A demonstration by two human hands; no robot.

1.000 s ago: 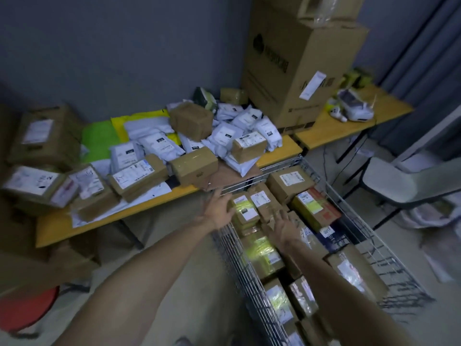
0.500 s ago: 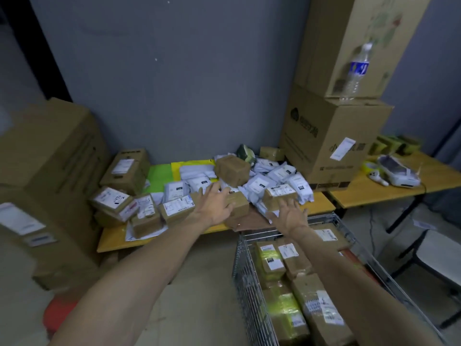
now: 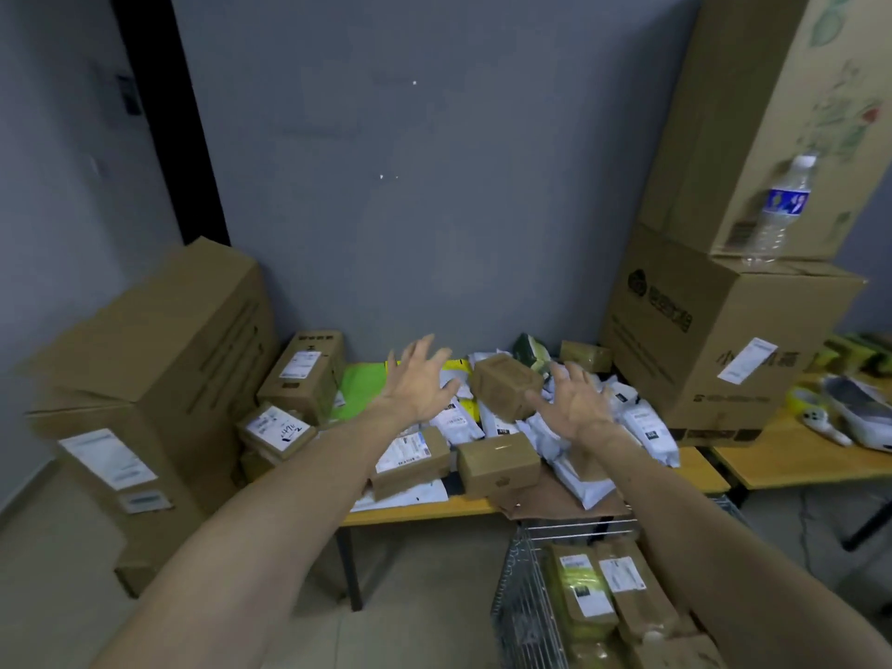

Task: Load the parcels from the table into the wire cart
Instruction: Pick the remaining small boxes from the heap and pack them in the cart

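We see the left hand (image 3: pixel 417 381) and right hand (image 3: pixel 577 403) raised over the bench (image 3: pixel 420 511), each grip wide open, fingers spread, holding nothing. Between them a brown cardboard parcel (image 3: pixel 504 388) sits tilted atop white mailer bags (image 3: pixel 647 427); whether the right thumb touches it we cannot tell. The wire cart (image 3: pixel 526 620), part-filled, stands against the bench's near edge.

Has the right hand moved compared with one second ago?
Yes. The right hand went forward, from over the wire cart to over the table.
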